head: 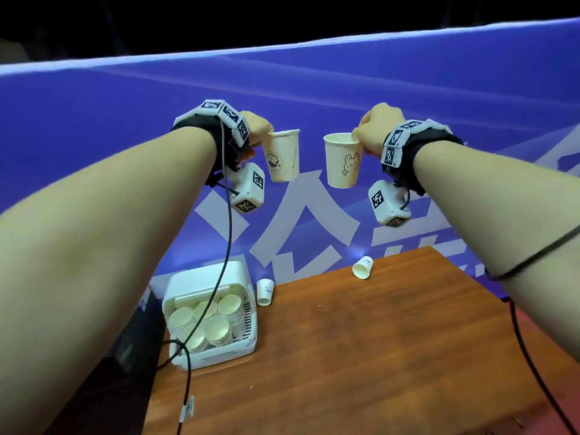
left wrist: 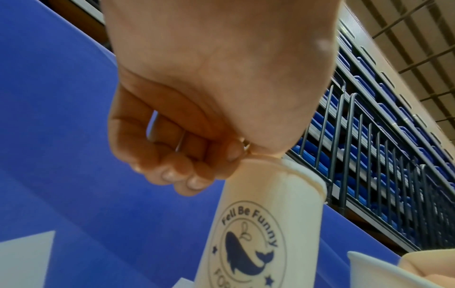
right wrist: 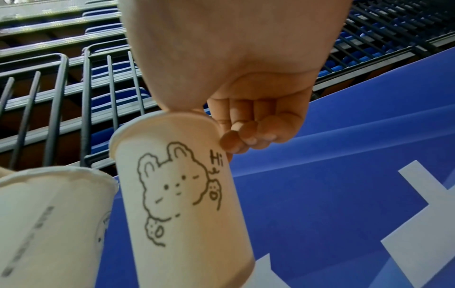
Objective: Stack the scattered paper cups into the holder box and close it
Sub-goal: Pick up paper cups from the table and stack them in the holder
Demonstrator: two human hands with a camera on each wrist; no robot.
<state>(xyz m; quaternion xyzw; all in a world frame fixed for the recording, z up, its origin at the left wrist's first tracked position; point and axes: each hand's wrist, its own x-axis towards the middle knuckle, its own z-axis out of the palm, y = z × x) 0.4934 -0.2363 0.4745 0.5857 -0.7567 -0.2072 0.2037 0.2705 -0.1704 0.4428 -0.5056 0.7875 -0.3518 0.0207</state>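
The white plastic holder box [head: 209,312] stands open near the left edge of the brown wooden bench [head: 361,356], its lid tipped back and several stacks of white paper cups already nested inside, so much of the job looks done. Left to do, by my reading: two small white paper cups still on the bench, one [head: 264,291] just beside the box and one [head: 363,267] lying on its side farther right, plus the two now held. The left hand [head: 255,127] pinches the rim of a white paper cup with a blue whale print [head: 282,155]; the right hand [head: 378,128] pinches the rim of a white paper cup with a bear drawing [head: 342,160]. Both cups hang upright below the fingers, near each other, high above the box, which stays to be closed
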